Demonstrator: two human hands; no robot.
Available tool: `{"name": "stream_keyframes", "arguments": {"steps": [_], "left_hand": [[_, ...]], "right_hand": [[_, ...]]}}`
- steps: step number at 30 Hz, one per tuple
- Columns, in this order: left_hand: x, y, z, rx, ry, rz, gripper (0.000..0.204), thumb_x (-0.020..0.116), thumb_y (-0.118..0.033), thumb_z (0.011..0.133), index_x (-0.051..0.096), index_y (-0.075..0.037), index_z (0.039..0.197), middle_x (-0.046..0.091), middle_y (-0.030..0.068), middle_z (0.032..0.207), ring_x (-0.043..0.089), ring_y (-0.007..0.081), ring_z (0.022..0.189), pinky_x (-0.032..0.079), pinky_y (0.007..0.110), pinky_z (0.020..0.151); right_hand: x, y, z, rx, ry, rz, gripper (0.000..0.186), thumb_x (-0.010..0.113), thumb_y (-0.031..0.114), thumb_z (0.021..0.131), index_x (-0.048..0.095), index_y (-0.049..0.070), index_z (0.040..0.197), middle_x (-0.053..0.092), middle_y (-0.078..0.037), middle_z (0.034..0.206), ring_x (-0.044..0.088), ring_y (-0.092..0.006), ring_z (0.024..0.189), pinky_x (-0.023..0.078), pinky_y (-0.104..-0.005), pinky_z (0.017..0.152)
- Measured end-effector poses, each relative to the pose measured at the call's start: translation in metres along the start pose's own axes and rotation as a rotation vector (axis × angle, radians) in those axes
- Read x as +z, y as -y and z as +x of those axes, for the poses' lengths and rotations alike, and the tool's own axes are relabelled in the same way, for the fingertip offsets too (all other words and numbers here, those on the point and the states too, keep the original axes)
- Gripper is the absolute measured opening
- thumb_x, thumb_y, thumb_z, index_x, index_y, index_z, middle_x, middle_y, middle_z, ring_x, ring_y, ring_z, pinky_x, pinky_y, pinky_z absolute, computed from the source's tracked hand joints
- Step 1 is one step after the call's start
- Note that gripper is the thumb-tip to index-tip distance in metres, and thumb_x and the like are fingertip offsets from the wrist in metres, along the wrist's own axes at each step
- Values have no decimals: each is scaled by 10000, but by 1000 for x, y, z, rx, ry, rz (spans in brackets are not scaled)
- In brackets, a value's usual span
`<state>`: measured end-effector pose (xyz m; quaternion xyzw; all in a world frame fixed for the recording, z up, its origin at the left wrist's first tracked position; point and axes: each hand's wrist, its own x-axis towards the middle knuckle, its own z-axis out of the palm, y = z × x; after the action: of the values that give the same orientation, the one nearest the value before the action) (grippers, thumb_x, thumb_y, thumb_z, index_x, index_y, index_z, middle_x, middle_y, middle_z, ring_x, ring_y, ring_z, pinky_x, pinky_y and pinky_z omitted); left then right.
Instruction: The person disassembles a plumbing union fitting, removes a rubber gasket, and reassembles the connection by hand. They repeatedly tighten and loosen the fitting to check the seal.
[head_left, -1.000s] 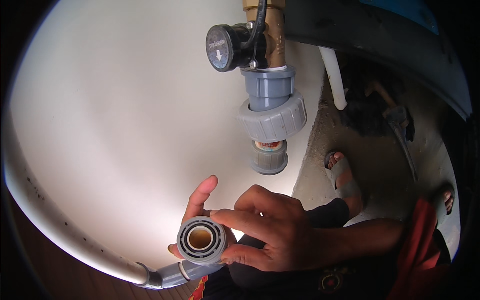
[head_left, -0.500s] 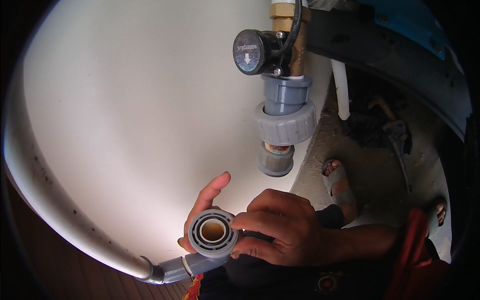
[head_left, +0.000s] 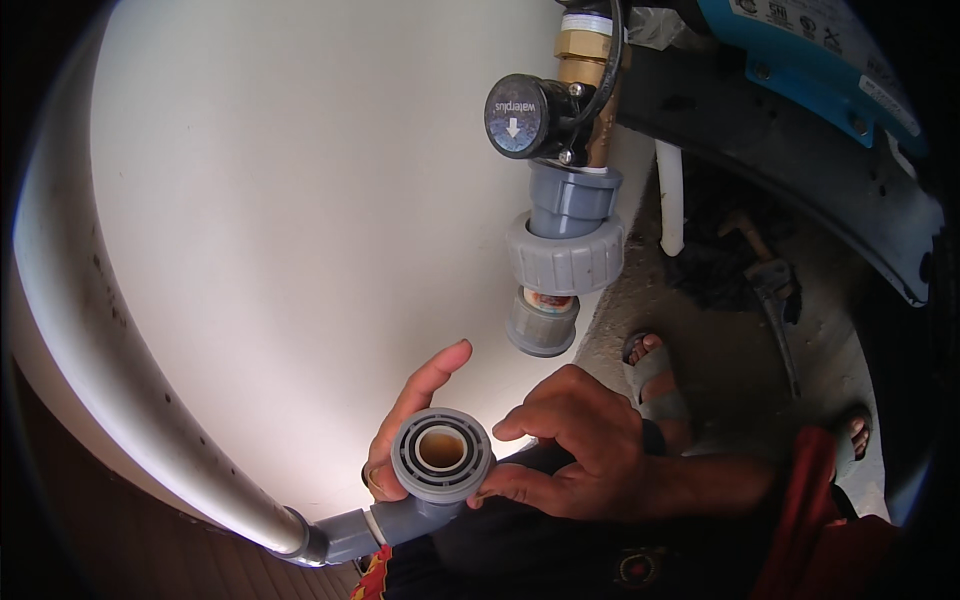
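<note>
A grey round pipe fitting (head_left: 442, 490) faces up, showing a black ring round its inner tube, which has a brownish inside. It joins a grey elbow (head_left: 408, 519). My left hand (head_left: 402, 418) is wrapped behind the fitting and holds it, index finger raised and the other fingers mostly hidden. To its right, my right hand (head_left: 580, 440) has index finger and thumb spread, with nothing between them. The thumb tip lies at the fitting's right edge; whether it touches is unclear. Above hangs a pipe with a grey union nut (head_left: 566, 254) and a lower grey end piece (head_left: 542, 325).
Above the nut sit a black round flow switch (head_left: 517, 116) and a brass fitting (head_left: 583, 45). A white pipe (head_left: 110, 330) curves down the left beside a pale wall (head_left: 280, 220). A pipe wrench (head_left: 772, 280) lies on the floor near sandalled feet (head_left: 655, 375). Blue equipment (head_left: 800, 60) stands upper right.
My right index finger has lifted off the fitting's rim and moved away to the right. My left hand still holds the fitting. The whole view has shifted slightly.
</note>
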<state>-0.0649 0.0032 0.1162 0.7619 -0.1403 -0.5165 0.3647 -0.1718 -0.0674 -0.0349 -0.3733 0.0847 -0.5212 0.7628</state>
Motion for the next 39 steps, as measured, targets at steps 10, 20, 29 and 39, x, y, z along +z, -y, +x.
{"name": "stream_keyframes", "arguments": {"steps": [10, 20, 29, 39], "left_hand": [[-5, 10, 14, -6, 57, 25, 1276, 715, -690, 735, -23, 4, 1511, 641, 203, 678, 670, 284, 550, 573, 348, 474], [-23, 41, 48, -16, 255, -3, 1194, 706, -661, 739, 79, -14, 1523, 630, 150, 1011, 678, 225, 838, 567, 376, 703], [-32, 55, 67, 36, 416, 21, 785, 614, -556, 899, 319, -24, 1395, 626, 128, 1021, 665, 200, 838, 539, 355, 781], [-37, 68, 83, 97, 458, 30, 715, 572, -552, 929, 370, -10, 1349, 626, 127, 1022, 657, 192, 853, 526, 347, 797]], "right_hand": [[-33, -11, 8, -24, 91, -96, 307, 869, 183, 703, 627, 33, 819, 585, -59, 745, 575, -151, 606, 459, -296, 497], [-60, -29, 22, 113, -298, -181, 258, 757, 189, 862, 598, 5, 945, 545, -34, 834, 473, -91, 710, 414, -232, 622], [-69, -39, 36, 235, -242, -147, 577, 752, 348, 862, 507, -18, 1233, 563, -98, 1074, 514, -141, 917, 455, -287, 795], [-57, -41, 51, 361, -44, 98, 975, 785, 576, 748, 374, -34, 1388, 549, -177, 1261, 549, -248, 1182, 463, -369, 971]]}}
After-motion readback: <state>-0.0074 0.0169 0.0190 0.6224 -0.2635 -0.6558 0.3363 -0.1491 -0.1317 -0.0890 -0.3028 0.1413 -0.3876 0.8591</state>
